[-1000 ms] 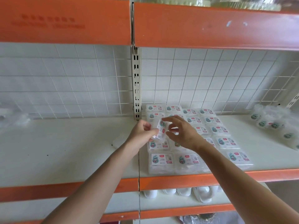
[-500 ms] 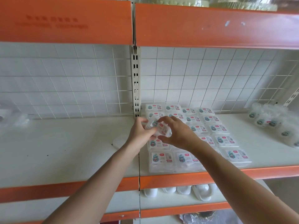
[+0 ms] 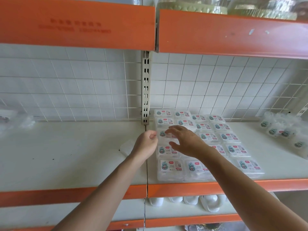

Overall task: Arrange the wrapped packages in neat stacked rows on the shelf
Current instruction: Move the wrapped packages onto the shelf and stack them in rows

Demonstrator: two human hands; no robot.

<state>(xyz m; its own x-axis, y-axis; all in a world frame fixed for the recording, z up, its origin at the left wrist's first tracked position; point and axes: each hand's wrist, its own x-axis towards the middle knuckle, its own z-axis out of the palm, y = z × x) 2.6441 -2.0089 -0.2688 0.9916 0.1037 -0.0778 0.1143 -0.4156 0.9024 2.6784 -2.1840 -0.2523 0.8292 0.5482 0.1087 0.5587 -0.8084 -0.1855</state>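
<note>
Wrapped packages [image 3: 170, 166]: flat packs in clear film with white printed labels, laid in four columns on the right bay of the white shelf [image 3: 83, 155], running from the orange front lip [image 3: 216, 187] back to the rear panel. Left hand [image 3: 146, 142]: fingers curled toward the palm, thumb on top, just beside the left edge of the third pack from the front [image 3: 164, 134] in the leftmost column; whether it pinches that pack's film cannot be told. Right hand [image 3: 185, 140]: palm down, fingers spread and relaxed, gripping nothing, over the second column and partly covering the same pack. Both forearms reach in from below. Scrap of clear film [image 3: 126, 147]: on the shelf, just left of the left wrist. Slotted upright [image 3: 146, 90]: between the two bays, behind the hands. Wire grid panel [image 3: 216, 84]: white, along the back. Round film-wrapped packs [image 3: 273, 130]: loose heap at far right, well apart from the rows. Crumpled clear plastic [image 3: 25, 122]: far left of the shelf. White containers [image 3: 213, 204]: on the shelf below. Upper shelf edge [image 3: 233, 34]: orange, overhead.
</note>
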